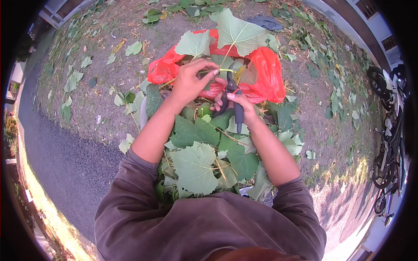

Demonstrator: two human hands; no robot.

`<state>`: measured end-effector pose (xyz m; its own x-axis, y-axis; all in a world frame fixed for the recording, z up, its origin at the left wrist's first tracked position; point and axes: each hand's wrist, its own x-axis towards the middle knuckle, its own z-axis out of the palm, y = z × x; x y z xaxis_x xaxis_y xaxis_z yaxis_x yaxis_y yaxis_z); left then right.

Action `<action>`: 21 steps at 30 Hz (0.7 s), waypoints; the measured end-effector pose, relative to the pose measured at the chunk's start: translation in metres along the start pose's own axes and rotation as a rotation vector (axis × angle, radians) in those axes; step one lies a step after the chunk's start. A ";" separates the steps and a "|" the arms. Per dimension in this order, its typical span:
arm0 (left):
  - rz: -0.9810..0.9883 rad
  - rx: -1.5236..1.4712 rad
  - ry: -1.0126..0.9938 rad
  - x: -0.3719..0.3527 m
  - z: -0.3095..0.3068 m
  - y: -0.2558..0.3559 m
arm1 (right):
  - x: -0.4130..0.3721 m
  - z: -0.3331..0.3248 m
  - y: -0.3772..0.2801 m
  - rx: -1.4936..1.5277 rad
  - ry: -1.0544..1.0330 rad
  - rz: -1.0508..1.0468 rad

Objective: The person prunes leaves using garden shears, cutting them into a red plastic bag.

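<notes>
My left hand [194, 81] pinches a thin green leafy stem [225, 70] between thumb and fingers. Two broad pale leaves [240, 31] stand up from that stem. In my right hand [244, 104] are pruning shears [233, 89] with dark handles, their blades pointing up at the stem's right end. Behind both hands a red plastic bag [266, 74] lies with its mouth spread wide, greenery showing inside. Large cut leaves [195, 167] are heaped between my forearms, in front of my body.
Loose leaves [73, 81] litter the bare soil on both sides. A dark cloth-like piece [265, 22] lies beyond the bag. Grey pavement [72, 150] runs along the left, and motorcycles [385, 130] stand at the far right.
</notes>
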<state>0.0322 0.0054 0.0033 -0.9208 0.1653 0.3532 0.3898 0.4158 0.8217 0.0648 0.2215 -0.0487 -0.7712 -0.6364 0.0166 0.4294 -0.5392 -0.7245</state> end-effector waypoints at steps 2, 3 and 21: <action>0.027 0.011 -0.024 -0.001 0.001 0.003 | 0.000 -0.003 0.000 -0.013 -0.009 -0.005; 0.052 0.022 -0.044 -0.002 0.002 0.003 | 0.000 -0.002 0.000 -0.027 0.008 0.004; 0.025 -0.064 0.020 0.000 0.002 -0.003 | -0.005 0.008 -0.012 -0.155 0.068 0.102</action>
<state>0.0312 0.0058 -0.0002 -0.9107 0.1569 0.3821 0.4131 0.3532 0.8394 0.0674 0.2271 -0.0345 -0.7597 -0.6416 -0.1054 0.4334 -0.3789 -0.8177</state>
